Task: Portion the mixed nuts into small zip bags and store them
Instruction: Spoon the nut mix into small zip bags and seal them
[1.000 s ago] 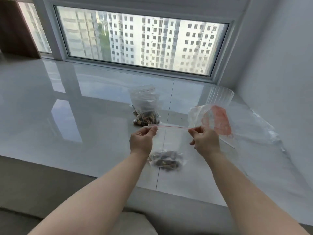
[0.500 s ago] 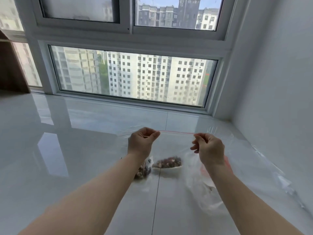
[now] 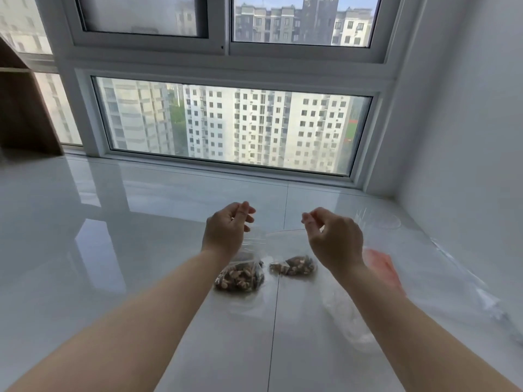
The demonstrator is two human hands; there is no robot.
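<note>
Released since 0.5 s ago, the second bag [image 3: 294, 265] is lying beside the first bag [image 3: 240, 275]; left hand [image 3: 226, 230] and right hand [image 3: 334, 239] are hovering loosely curled, holding nothing visible; 2 portions are looking done, storing remaining.

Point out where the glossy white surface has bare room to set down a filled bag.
Bare: the glossy white surface left of the left hand, and the strip between the hands and the window frame. Crowded: two clear nut-filled zip bags under the hands, and crumpled clear plastic with a red patch past the right hand.

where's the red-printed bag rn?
Head view, right side: the red-printed bag lies on the white surface, partly hidden behind the right wrist, right of the two nut bags.
</note>
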